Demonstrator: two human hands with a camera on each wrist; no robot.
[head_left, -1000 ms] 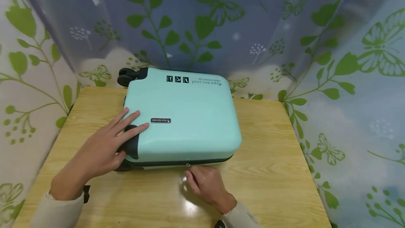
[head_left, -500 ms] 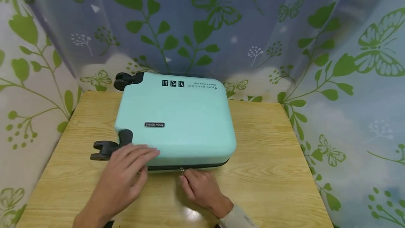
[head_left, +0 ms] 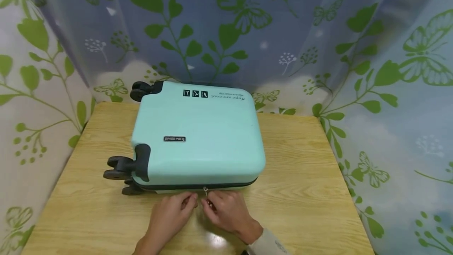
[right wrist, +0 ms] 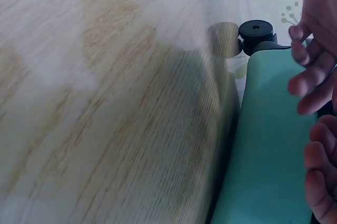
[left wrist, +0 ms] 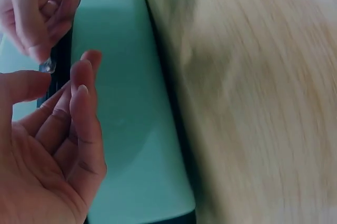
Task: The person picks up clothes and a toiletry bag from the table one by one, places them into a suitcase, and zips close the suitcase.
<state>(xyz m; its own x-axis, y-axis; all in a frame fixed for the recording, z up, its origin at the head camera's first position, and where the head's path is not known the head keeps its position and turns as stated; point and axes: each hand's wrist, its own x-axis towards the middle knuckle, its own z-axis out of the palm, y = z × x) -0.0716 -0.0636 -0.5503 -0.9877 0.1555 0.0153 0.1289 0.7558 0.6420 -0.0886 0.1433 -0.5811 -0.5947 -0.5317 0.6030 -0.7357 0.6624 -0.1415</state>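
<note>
A mint-green hard-shell suitcase [head_left: 201, 125] lies flat on the wooden table, its black zipper [head_left: 170, 187] running along the near side. My right hand [head_left: 230, 211] pinches the small metal zipper pull [head_left: 205, 190] at the middle of that side. Just left of it is my left hand [head_left: 171, 211], fingers bent and turned toward the pull. In the left wrist view, the left thumb [left wrist: 29, 85] lies close to the zipper pull [left wrist: 48, 65], with a gap between thumb and fingers. The right wrist view shows both hands' fingers over the suitcase's side [right wrist: 268, 134].
Black wheels [head_left: 120, 167] stick out from the suitcase's left end. The wooden table [head_left: 297, 192] extends to the right and in front. Curtains with leaf and butterfly prints [head_left: 269, 42] hang behind and on both sides.
My left hand has left the suitcase's lower-left corner and moved right along the near side, up beside the right hand. The right hand stays at the zipper pull. The suitcase has shifted slightly left.
</note>
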